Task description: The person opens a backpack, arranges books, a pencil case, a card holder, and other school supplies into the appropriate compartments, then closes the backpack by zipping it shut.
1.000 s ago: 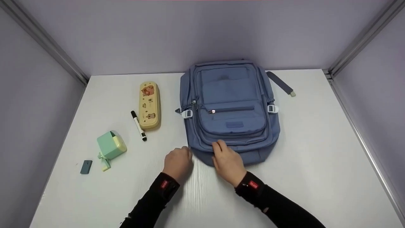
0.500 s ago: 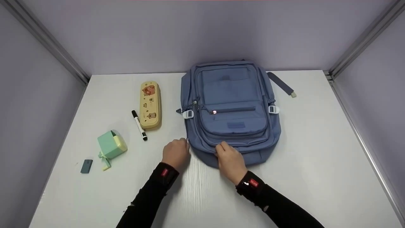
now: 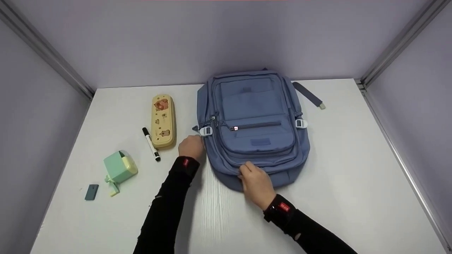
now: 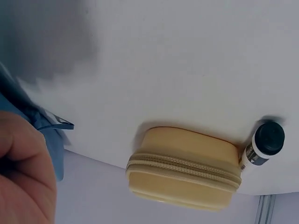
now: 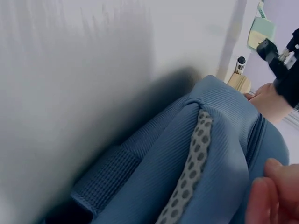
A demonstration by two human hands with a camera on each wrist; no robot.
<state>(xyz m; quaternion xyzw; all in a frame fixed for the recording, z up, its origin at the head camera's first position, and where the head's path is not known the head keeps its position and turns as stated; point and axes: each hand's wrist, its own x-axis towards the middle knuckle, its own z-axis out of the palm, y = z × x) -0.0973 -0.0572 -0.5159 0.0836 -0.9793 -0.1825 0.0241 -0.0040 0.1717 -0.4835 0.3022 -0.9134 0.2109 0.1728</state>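
Observation:
A blue backpack (image 3: 254, 106) lies on the white table, front pocket facing up. My left hand (image 3: 191, 146) is at its left side, just below the white strap buckle (image 3: 206, 131), fingers curled on a zipper pull that the hand hides now. In the left wrist view my curled fingers (image 4: 28, 163) show at the left edge, beside blue fabric. My right hand (image 3: 257, 184) pinches the backpack's fabric at its lower front edge. In the right wrist view the right fingertips (image 5: 273, 191) are at the fabric, with the grey mesh strip (image 5: 194, 154) beside them.
Left of the backpack lie a yellow pencil case (image 3: 163, 120), a black-and-white marker (image 3: 151, 144), a green-and-yellow crank pencil sharpener (image 3: 120, 167) and a small dark teal block (image 3: 91, 192). A dark strip with a pale end (image 3: 308, 94) lies at the back right.
My left hand has moved up along the backpack's left side, from its lower corner to near the buckle. My right hand has stayed at the lower front edge, its fingers closing on the fabric.

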